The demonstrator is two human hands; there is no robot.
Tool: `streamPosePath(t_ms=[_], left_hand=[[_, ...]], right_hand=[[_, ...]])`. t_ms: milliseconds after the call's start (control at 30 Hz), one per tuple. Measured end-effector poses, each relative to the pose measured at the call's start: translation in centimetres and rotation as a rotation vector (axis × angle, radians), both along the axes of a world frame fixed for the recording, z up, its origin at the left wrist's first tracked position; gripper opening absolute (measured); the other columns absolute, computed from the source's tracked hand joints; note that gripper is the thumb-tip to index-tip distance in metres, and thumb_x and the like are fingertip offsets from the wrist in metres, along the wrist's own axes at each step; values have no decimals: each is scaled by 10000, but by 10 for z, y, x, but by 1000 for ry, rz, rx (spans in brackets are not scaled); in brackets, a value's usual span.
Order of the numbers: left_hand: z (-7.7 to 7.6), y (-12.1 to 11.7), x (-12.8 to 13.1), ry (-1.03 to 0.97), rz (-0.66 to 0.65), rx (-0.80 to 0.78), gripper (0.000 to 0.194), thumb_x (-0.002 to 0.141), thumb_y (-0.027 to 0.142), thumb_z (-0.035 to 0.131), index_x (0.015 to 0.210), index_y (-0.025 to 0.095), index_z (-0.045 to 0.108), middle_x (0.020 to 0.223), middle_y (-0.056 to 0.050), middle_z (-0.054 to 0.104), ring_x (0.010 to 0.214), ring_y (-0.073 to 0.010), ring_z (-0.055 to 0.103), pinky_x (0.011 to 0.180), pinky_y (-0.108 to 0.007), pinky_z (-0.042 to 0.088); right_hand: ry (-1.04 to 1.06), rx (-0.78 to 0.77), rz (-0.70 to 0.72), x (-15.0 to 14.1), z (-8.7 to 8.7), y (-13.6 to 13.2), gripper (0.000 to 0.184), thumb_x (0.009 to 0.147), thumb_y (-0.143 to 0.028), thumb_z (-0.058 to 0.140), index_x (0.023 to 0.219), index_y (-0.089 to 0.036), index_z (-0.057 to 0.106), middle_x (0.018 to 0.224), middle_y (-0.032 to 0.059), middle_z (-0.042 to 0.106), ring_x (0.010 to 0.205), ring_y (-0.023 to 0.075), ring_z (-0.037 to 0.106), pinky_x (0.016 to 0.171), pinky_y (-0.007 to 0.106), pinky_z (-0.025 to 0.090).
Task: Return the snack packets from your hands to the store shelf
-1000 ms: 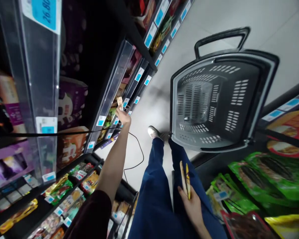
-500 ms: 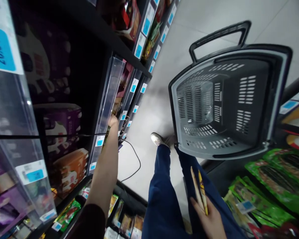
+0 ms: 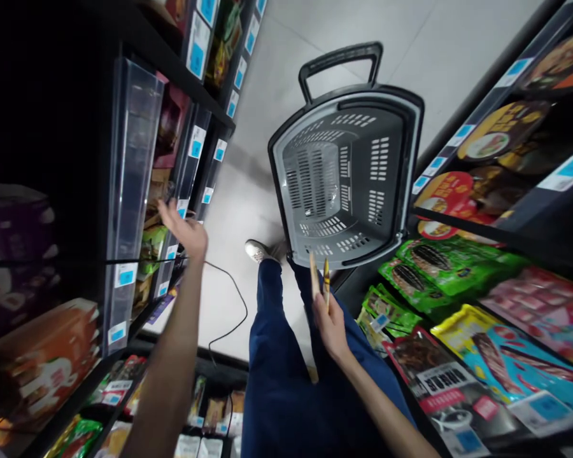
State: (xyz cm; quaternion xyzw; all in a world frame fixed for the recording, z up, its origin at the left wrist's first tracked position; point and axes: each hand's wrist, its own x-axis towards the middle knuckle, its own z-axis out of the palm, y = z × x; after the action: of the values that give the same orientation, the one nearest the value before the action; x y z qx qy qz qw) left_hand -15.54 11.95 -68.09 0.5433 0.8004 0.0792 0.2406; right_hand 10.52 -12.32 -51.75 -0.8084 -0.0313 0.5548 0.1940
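The right hand [image 3: 332,321] of the person was grasping two thin, flat things, which were seen almost on their edges: a pale packet [image 3: 314,273] and, just beside it, a yellow packet [image 3: 326,283] with dark marks. Both stood up from the fingers, in front of the dark blue trousers [image 3: 281,356], and their tips overlapped in view the near rim of the grey basket [image 3: 360,178].

The left hand [image 3: 186,232] was released, with its fingers loosely spread, and no object was visible in it. It was near the left shelf [image 3: 136,140], close to a green packet [image 3: 153,248]; whether the fingertips touched anything there, one could not tell.

As far as it could be judged, the picking up of the two packets was done, because they were firmly in the grasp. Putting them down was not yet done: they were held outside the basket, at its near side. Whether the left hand had finished at the shelf remained unclear. On the other side, green bags [image 3: 430,261] lay well apart from the left hand.
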Motion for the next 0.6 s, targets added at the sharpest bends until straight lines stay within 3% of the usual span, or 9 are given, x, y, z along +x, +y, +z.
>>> streamPosePath(t_ms=[67, 133, 200, 233, 300, 433, 600], left_hand=[[12, -41, 41, -306, 107, 29, 523, 828, 13, 479, 1344, 101, 486, 1516, -176, 413, 1471, -237, 300, 1235, -381, 216], [26, -85, 86, -731, 343, -107, 325, 937, 220, 504, 1254, 152, 535, 1386, -161, 533, 1345, -241, 478, 1152, -395, 369], [41, -127, 126, -944, 362, -305, 377, 1005, 433, 413, 1213, 156, 560, 1153, -145, 672, 1064, -244, 664, 946, -409, 539], [49, -144, 143, -1145, 427, -494, 436, 1003, 512, 398, 1231, 178, 559, 1143, -125, 683, 1025, -238, 676, 934, -412, 542], [64, -171, 167, -1204, 445, -590, 410, 935, 548, 548, 1112, 186, 624, 1059, -105, 706, 968, -247, 686, 897, -394, 553], [85, -189, 183, -1220, 507, -640, 342, 875, 511, 660, 1054, 219, 654, 960, -92, 730, 922, -269, 701, 854, -397, 565], [86, -174, 167, -1315, 527, -691, 447, 864, 591, 627, 1050, 188, 675, 979, -117, 739, 922, -296, 716, 835, -422, 573]], right_hand=[[-102, 51, 99, -5, -13, 16, 413, 931, -587, 571, 811, -202, 483, 600, -46, 425, 525, 113, 396, 497, 230, 346], [-144, 86, 149, -10, -26, 28, 374, 935, -543, 588, 817, -199, 501, 589, -48, 457, 527, 118, 436, 523, 235, 375], [-131, 105, 155, -14, -37, 35, 359, 939, -524, 582, 810, -199, 501, 577, -48, 468, 511, 124, 446, 521, 244, 379], [-122, 116, 157, -15, -43, 35, 345, 938, -513, 580, 816, -197, 511, 585, -44, 481, 516, 129, 453, 523, 248, 380], [-129, 146, 174, -14, -51, 29, 298, 927, -472, 579, 861, -183, 556, 660, -16, 543, 587, 144, 490, 565, 256, 402], [-83, 151, 218, -5, -54, 12, 288, 894, -428, 596, 949, -147, 625, 791, 29, 605, 693, 159, 508, 645, 271, 427], [202, 121, 162, 7, -49, 15, 441, 833, -496, 703, 1038, -107, 669, 834, 66, 650, 677, 167, 546, 642, 288, 468]])
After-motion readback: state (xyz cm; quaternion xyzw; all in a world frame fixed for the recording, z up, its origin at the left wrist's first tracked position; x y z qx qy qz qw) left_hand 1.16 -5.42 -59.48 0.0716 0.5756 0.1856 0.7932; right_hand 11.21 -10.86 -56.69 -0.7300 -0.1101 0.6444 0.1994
